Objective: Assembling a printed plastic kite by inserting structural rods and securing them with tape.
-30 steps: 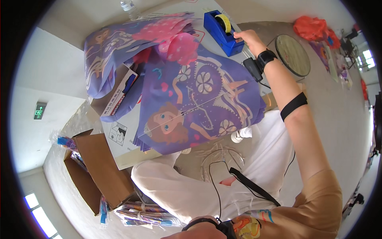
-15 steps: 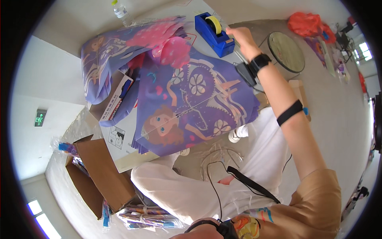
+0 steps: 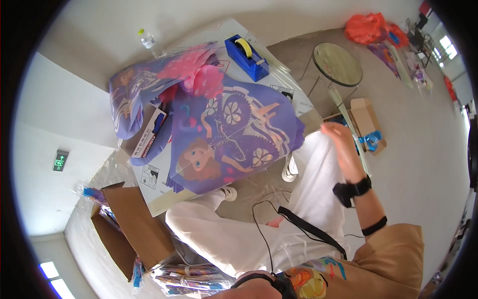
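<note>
My right hand (image 3: pixel 341 142), with a black watch-like device (image 3: pixel 352 191) at the wrist, is raised over the right side of my lap. Its fingers look stretched and slightly bent, with nothing visible in them. Beside it are long pale thin sticks (image 3: pixel 357 134) and an open carton (image 3: pixel 369 117) with blue pieces. Purple foil-like sheets (image 3: pixel 234 134) printed with a cartoon princess lie stacked on the low table before me. A blue tape dispenser (image 3: pixel 247 60) with a yellow roll stands at the table's far side. My left hand cannot be made out; only part of that arm shows at the lower edge.
A round stool (image 3: pixel 338 65) stands right of the table (image 3: pixel 157 192). At left is a brown carton (image 3: pixel 137 224) with packaged goods beside and below it. A water bottle (image 3: pixel 148 41) stands behind the table. Red bags (image 3: pixel 366 29) lie on the far right floor.
My right hand has drawn back from the tape dispenser, down and to the right, beside the sticks and the small carton. The view has shifted slightly. The printed sheets stay put.
</note>
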A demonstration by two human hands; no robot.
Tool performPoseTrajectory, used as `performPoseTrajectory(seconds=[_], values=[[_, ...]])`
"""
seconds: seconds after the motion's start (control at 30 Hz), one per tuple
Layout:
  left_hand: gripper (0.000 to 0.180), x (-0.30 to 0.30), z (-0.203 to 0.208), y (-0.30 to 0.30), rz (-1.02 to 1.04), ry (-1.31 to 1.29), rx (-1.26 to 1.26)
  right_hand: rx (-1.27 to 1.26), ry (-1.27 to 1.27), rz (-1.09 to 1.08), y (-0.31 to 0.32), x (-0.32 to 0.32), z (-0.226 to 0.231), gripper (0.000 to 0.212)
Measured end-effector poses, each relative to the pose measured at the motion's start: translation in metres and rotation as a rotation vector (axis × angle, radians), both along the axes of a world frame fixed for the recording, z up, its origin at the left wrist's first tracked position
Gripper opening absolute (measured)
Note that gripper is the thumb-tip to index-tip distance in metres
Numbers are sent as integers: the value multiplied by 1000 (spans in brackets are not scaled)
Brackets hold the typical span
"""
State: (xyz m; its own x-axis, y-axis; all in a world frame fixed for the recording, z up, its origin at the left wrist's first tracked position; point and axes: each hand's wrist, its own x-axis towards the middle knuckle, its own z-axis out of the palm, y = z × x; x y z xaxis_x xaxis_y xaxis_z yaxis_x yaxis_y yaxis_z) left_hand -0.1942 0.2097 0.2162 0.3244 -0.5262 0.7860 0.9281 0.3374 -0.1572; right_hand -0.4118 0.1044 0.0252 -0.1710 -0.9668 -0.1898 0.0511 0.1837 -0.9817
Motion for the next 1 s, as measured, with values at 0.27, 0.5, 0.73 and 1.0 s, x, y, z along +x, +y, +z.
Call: performPoseTrajectory(seconds=[0.27, 0.5, 0.73, 1.0], values=[[60, -29, 10, 17, -110, -157, -82, 42, 44, -52, 92, -29, 4, 15], [47, -7, -52, -7, -453, -423, 5, 84, 23, -85, 110, -37, -14, 14], [33, -20, -209, -205, -111, -697, 1446, 144, -108, -96, 111, -39, -20, 12], [47, -30, -270, -340, -146, -507, 1498, 142, -53, -85, 111, -47, -20, 9]])
